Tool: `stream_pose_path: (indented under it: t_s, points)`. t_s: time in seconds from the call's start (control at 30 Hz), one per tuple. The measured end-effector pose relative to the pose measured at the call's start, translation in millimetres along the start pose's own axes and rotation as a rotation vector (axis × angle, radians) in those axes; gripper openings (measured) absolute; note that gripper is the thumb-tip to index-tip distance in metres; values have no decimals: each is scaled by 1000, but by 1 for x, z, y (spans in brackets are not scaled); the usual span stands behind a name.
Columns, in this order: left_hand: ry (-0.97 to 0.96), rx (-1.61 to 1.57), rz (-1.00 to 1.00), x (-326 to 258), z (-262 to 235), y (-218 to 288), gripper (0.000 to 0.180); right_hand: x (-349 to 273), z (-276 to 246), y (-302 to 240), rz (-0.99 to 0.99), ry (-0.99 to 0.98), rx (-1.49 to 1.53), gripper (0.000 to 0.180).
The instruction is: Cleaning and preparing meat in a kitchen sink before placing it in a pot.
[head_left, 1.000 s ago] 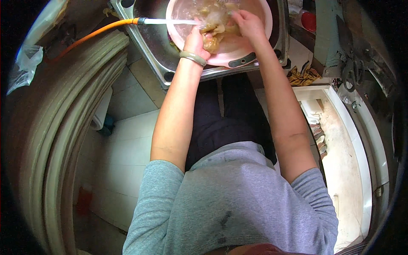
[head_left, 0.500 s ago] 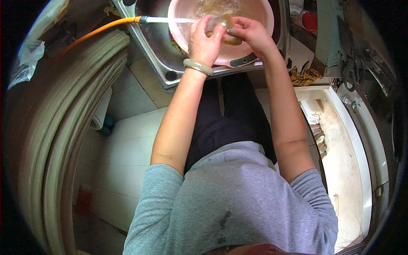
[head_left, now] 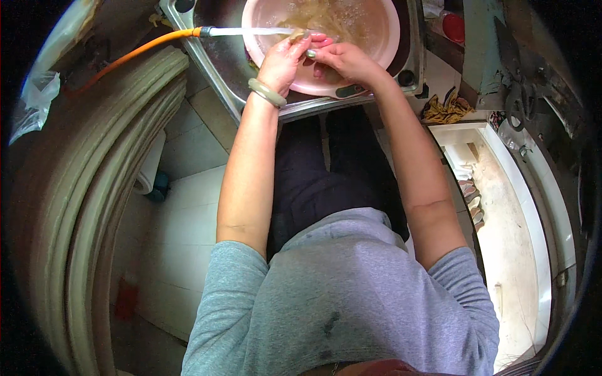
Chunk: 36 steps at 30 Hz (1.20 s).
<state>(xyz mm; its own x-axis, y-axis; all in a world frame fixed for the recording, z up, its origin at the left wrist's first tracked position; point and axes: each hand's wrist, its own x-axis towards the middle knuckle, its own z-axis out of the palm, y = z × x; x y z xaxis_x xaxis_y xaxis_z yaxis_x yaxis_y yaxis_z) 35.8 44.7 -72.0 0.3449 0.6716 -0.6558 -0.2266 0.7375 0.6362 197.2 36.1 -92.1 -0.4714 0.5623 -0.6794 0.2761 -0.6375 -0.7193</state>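
Note:
Both my hands are together over the near side of a pink basin (head_left: 249,47) of cloudy water. My left hand (head_left: 281,61), with a pale bangle (head_left: 267,93) at its wrist, is closed, a wet pale brown piece (head_left: 297,35) at its thumb and fingertips. My right hand (head_left: 343,61) is bent inward, thumb and fingers pinched against the left fingers; what they grip is hidden. A clear stream of water (head_left: 254,31) runs from an orange hose (head_left: 150,42) onto the left fingertips. A dark handle-like piece (head_left: 351,91) lies at the basin's near rim.
The basin stands in a metal sink (head_left: 216,59). Thick, pale curved edges (head_left: 119,131) rise close on my left. To the right are a crumpled patterned cloth (head_left: 448,108), black scissors (head_left: 519,103), a red lid (head_left: 453,28) and an open white drawer (head_left: 501,219).
Both hands have shifted a little left and lower. The brown oblong thing seen between them before is now mostly hidden. The water stream now meets the left fingertips.

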Motion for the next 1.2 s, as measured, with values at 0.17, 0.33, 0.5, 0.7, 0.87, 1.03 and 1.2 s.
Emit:
stream_pose_path:
  t_s: [0.17,0.33,0.5,0.7,0.87,1.03,1.2]
  points:
    - [369,-193,112,-1,-8,-22,28,6,2,7,-112,84,-501,28]
    - [657,355,274,4,0,-15,22,2,-5,11,-55,117,-882,22]
    - [684,1025,441,25,-12,-31,59,-9,-15,-30,-94,537,-844,28]
    - [502,674,-41,63,-14,-37,65,53,-42,6,90,756,-877,23]
    - [402,-170,-277,79,-29,-68,41,56,-35,4,-11,435,-125,37]
    - [299,-417,-64,55,-12,-47,37,25,-21,-4,70,494,310,37]
    - [69,-505,-85,20,-3,-24,41,13,-22,3,31,703,-180,35]
